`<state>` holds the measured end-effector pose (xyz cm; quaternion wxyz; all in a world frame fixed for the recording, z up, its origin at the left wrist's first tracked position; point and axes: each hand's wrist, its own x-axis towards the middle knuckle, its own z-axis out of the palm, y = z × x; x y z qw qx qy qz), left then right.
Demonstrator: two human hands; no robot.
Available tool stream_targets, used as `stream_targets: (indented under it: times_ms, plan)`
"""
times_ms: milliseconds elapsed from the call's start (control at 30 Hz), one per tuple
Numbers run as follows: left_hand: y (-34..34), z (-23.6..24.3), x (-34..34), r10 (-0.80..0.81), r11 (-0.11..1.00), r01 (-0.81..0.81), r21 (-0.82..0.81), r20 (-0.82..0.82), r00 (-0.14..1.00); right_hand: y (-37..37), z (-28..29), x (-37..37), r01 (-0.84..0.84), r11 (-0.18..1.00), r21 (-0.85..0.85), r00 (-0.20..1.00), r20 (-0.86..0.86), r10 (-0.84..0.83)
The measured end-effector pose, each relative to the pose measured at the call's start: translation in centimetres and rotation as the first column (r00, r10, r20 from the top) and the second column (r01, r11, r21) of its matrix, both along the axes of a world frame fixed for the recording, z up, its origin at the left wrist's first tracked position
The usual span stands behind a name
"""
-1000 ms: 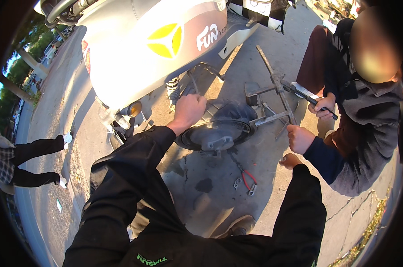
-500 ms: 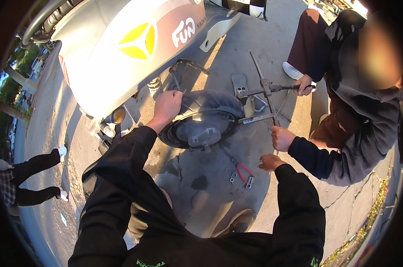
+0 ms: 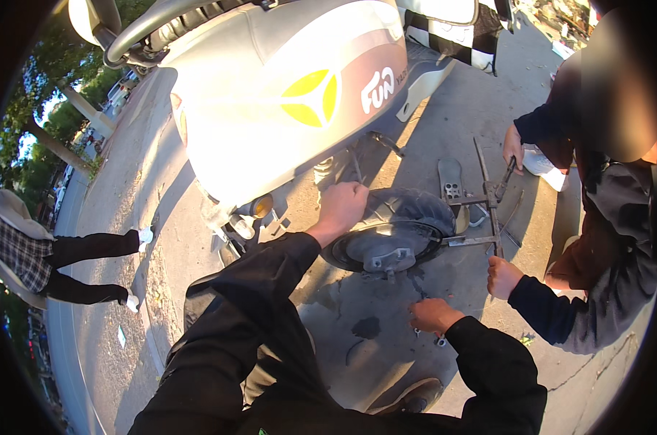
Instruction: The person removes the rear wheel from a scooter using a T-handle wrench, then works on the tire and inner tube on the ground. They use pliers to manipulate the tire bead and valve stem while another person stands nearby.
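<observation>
My left hand [image 3: 341, 210] is closed like a fist at the upper left edge of the black tyre [image 3: 408, 206]. Whatever it grips is hidden; a thin rod [image 3: 356, 167] shows just above the knuckles. The tyre is on a wheel [image 3: 390, 255] with a grey hub, lying on the ground beside a white scooter [image 3: 234, 123]. My right hand [image 3: 433, 317] is low over the ground, its fingers curled down on the pliers, whose red handles it covers. Small metal rings [image 3: 441, 341] lie beneath that hand.
At the right, a crouching person [image 3: 596, 254] holds a metal cross-shaped frame [image 3: 493, 203] whose arms reach the tyre's right side. A scooter stand or pedal part [image 3: 450, 177] lies behind the wheel. Another person's legs [image 3: 89, 268] are at far left. My shoe [image 3: 415, 397] is near the bottom.
My right hand has moved left and down over the red-handled pliers. The left hand stays at the tyre. The co-worker's upper hand has shifted on the metal frame's handle. The whole view has shifted.
</observation>
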<state>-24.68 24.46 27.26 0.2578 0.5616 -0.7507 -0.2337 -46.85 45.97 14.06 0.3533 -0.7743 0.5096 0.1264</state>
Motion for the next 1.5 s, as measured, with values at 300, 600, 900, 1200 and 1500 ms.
stream_targets:
  times_ms: [300, 600, 900, 1200, 1500]
  plan:
    - [0.1, -0.4, 0.1, -0.034, 0.999, 0.034, -0.016, -0.041, 0.999, -1.5, 3.6, 5.0, -0.138, 0.986, -0.091, 0.971, 0.185, 0.153]
    - [0.1, -0.1, 0.1, -0.027, 0.999, 0.028, 0.016, -0.072, 0.997, -4.1, 11.4, 9.4, 0.442, 0.771, -0.458, 0.711, 0.703, 0.010]
    - [-0.1, -0.2, -0.1, -0.047, 0.997, 0.054, 0.052, -0.127, 0.991, -7.6, 13.5, 6.4, 0.224, 0.563, -0.796, 0.969, 0.242, -0.045]
    - [-0.6, -0.9, 0.4, -0.011, 0.998, 0.020, 0.066, -0.135, 0.991, -7.1, 12.4, 6.4, 0.172, 0.448, -0.877, 0.978, 0.208, 0.032]
    - [-0.9, -0.2, -0.3, -0.038, 0.970, 0.048, 0.239, -0.044, 0.998, -6.3, 13.0, 8.7, -0.053, 0.753, -0.655, 0.917, 0.267, 0.297]
